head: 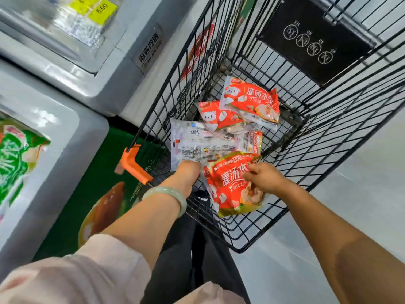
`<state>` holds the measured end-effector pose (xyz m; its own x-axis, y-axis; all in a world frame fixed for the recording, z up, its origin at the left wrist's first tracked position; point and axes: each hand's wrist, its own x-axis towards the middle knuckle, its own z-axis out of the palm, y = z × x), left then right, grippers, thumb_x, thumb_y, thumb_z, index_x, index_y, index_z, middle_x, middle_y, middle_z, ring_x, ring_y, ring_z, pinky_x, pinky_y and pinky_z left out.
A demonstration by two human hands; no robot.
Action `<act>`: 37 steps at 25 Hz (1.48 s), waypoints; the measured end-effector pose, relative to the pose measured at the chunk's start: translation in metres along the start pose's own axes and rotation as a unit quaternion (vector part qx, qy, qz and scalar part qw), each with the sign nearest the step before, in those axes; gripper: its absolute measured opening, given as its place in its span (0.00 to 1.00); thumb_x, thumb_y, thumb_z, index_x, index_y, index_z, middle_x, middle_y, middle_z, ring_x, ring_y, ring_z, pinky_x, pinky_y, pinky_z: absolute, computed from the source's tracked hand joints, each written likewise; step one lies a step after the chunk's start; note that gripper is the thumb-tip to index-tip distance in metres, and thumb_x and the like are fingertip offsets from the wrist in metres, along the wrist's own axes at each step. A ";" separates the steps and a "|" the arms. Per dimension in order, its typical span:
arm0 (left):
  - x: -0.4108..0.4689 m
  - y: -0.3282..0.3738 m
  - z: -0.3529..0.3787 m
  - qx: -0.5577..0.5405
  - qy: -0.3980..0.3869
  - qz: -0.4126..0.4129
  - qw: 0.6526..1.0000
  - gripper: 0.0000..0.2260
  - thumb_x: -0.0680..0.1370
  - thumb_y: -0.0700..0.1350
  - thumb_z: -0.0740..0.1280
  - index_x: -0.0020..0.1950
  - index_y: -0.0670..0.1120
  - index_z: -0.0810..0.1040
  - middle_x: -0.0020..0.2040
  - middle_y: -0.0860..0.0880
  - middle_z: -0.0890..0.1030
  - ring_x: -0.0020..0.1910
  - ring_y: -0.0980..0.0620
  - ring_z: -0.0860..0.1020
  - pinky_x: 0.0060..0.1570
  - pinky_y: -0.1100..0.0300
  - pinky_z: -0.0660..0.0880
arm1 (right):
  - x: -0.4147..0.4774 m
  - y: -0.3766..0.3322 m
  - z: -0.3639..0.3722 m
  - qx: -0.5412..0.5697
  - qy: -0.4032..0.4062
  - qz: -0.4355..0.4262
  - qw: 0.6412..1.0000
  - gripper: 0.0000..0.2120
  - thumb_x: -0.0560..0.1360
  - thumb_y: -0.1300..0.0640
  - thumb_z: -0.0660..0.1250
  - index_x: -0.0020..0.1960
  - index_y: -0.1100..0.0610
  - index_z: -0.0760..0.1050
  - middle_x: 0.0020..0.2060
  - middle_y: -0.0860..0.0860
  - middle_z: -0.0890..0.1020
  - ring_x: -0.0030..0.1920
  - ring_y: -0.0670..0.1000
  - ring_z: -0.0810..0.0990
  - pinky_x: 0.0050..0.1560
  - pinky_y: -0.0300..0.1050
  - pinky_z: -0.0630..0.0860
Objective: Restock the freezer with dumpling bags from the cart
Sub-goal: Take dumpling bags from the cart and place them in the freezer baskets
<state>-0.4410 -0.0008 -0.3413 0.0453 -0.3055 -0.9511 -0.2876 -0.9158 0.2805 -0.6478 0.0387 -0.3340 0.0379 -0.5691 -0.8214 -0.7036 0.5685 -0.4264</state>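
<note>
Only the head view to go on here, and the restock looks partway done at best. Four dumpling bags can still be counted in the cart (pixel 317 132): the nearest bag (pixel 232 194), a face-down bag (pixel 197 143) just beyond it, a middle bag (pixel 215 116) and a far bag (pixel 252 102), all overlapping on the wire floor. The nearest bag is being pinched near its top by the right hand (pixel 263 177), fingers curled onto the plastic. The left hand (pixel 188 174) is set against the lower edge of the face-down bag, but its fingers are hidden, so whether anything is actually gripped can't be told. The freezer (pixel 54 119) is parked right beside the cart on the left, and a green packet (pixel 13 163) can be seen over there. So probably four bags are left to be moved, and none has been lifted clear yet.
</note>
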 end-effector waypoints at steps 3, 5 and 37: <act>-0.025 -0.002 -0.006 -0.044 -0.011 0.024 0.999 0.07 0.78 0.39 0.59 0.42 0.42 0.73 0.47 0.45 0.75 0.45 0.50 0.72 0.47 0.61 0.67 | -0.036 -0.024 -0.015 0.153 -0.041 0.010 0.987 0.06 0.78 0.54 0.64 0.48 0.56 0.77 0.50 0.54 0.83 0.47 0.51 0.82 0.45 0.41 0.77; -0.046 -0.003 -0.014 -0.059 -0.035 0.043 0.997 0.12 0.79 0.49 0.61 0.55 0.42 0.76 0.54 0.45 0.78 0.51 0.48 0.73 0.49 0.60 0.66 | -0.061 -0.044 -0.027 0.215 -0.036 0.001 0.976 0.06 0.77 0.56 0.65 0.51 0.57 0.77 0.50 0.56 0.84 0.51 0.56 0.82 0.51 0.45 0.78; -0.294 -0.258 -0.393 -0.427 0.005 0.262 0.865 0.18 0.74 0.46 0.70 0.62 0.40 0.77 0.52 0.41 0.84 0.50 0.43 0.84 0.49 0.49 0.81 | -0.192 -0.375 0.238 0.246 -0.056 -0.169 0.953 0.08 0.75 0.67 0.64 0.54 0.63 0.76 0.31 0.53 0.85 0.30 0.50 0.84 0.40 0.53 0.81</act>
<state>-0.0037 0.2230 -0.0827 0.1323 -0.7356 -0.6643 0.5415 -0.5077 0.6701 -0.2224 0.0761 -0.1071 0.2985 -0.7176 -0.6292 -0.2212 0.5893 -0.7770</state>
